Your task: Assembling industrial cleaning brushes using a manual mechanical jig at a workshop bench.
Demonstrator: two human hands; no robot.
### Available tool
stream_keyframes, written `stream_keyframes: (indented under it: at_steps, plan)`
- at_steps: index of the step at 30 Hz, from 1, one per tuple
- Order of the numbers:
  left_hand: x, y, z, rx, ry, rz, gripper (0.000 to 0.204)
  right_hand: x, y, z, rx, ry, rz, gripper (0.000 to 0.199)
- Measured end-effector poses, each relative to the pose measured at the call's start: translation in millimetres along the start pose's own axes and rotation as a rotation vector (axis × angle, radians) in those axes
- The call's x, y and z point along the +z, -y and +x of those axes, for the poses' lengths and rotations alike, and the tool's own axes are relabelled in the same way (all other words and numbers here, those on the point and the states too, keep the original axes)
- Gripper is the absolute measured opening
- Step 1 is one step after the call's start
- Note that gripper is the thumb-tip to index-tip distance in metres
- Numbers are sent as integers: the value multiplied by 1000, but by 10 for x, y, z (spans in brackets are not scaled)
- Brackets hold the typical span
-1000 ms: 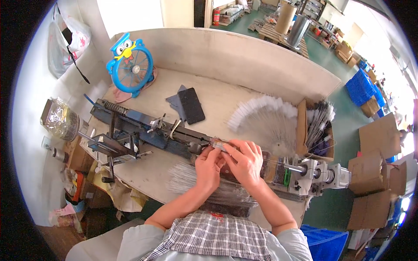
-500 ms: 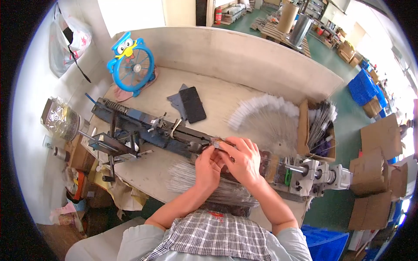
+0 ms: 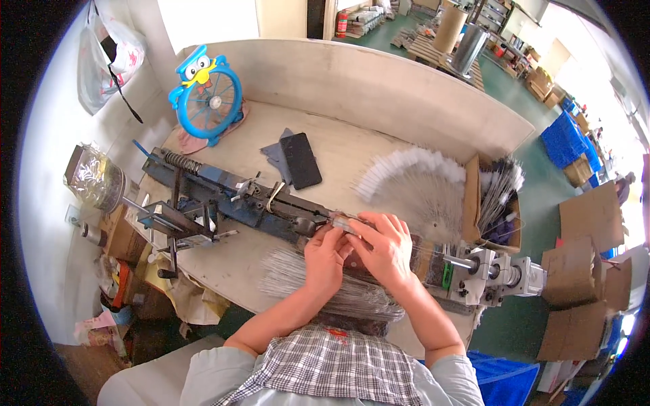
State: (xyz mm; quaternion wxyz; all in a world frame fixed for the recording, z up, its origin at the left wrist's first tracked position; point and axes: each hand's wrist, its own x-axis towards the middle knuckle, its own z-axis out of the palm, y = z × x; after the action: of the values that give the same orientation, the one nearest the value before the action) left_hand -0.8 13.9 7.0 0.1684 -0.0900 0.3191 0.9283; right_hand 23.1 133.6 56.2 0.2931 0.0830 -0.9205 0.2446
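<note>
- While the fingertips of both hands are drawn together, a small pale piece (image 3: 344, 224) is pinched between the left hand (image 3: 323, 262) and the right hand (image 3: 386, 250), at the middle of the long dark machine (image 3: 233, 211).
- Only a narrow gap is left between each thumb and its fingers; how firmly the piece is gripped cannot be told.
- On the near side, a bundle of thin wires (image 3: 288, 274) is spread close to the left wrist.
- To the right, the machine is ended by a metal unit (image 3: 497, 276), set at the tabletop's right edge.
- Beyond the machine, a stretch of pale tabletop (image 3: 345, 162) is framed by a black phone (image 3: 300, 161), a fan of white-tipped wires (image 3: 413, 177) and a curved panel (image 3: 352, 78).
- The piece's lower side is hidden by fingers, and its shape is hard to make out.
- The wire bundle is partly covered by the forearms; the tangled contents of the cardboard box (image 3: 470, 199) cannot be told apart.
- A blue crate (image 3: 504, 379) is partly hidden by a sleeve.
</note>
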Motion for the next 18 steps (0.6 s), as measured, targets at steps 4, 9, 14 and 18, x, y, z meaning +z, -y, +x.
stream_keyframes:
  at_steps: [4, 9, 14, 18]
  plan:
    - [6, -1, -6, -2, 5, 12, 22, -10, -20, -12, 2, 4, 1, 26]
    - [49, -17, -12, 12, -10, 37, 19, 28, -62, -45, -2, -12, 10, 25]
    - [50, -11, -15, 19, 3, 49, 17, 11, -53, -38, -16, -31, 19, 24]
    - [49, -16, -22, 15, 6, 45, 17, 4, -60, -33, -8, -4, 15, 24]
